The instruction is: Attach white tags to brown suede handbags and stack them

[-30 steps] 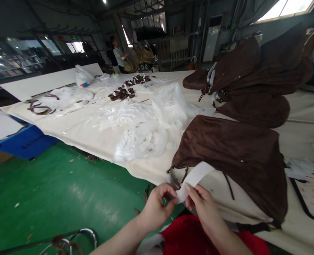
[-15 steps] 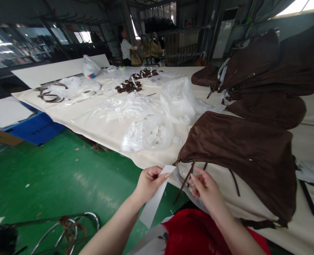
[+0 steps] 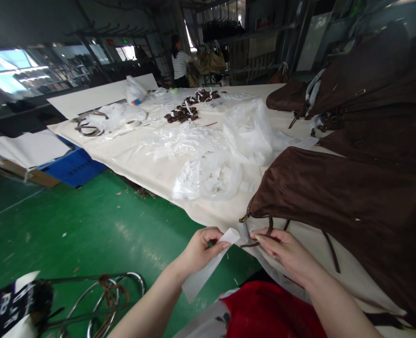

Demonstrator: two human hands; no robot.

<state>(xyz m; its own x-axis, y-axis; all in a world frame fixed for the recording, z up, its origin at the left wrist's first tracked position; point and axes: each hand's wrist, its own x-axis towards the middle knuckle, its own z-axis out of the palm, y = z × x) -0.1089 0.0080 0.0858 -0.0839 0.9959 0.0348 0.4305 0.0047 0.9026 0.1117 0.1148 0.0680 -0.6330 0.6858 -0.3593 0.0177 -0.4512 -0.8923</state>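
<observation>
My left hand (image 3: 204, 251) pinches a strip of white paper (image 3: 208, 272) between thumb and fingers. The strip slants down and left, and its upper end is bent over by the fingertips. To the right, my right hand (image 3: 285, 253) is closed, its thumb and fingers around a thin brown leather strap (image 3: 270, 224) at the near corner of a dark brown bag (image 3: 320, 188). That strap curves, and its end points left toward the paper. The bag lies on its side at the table edge, with a metal ring (image 3: 243, 219) at its corner.
More brown bags (image 3: 370, 94) are piled at the right. Clear plastic bags (image 3: 211, 173) and brown strap bundles (image 3: 181, 114) lie on the cloth-covered table (image 3: 116, 150). A metal-tube frame (image 3: 137, 277) stands low at left, beyond it a blue box (image 3: 77, 166). A person (image 3: 180, 61) stands far back.
The view has swung left, so things sit farther right. My right fingers have closed round the brown strap, whose hanging end now points left. The paper's upper end has bent over.
</observation>
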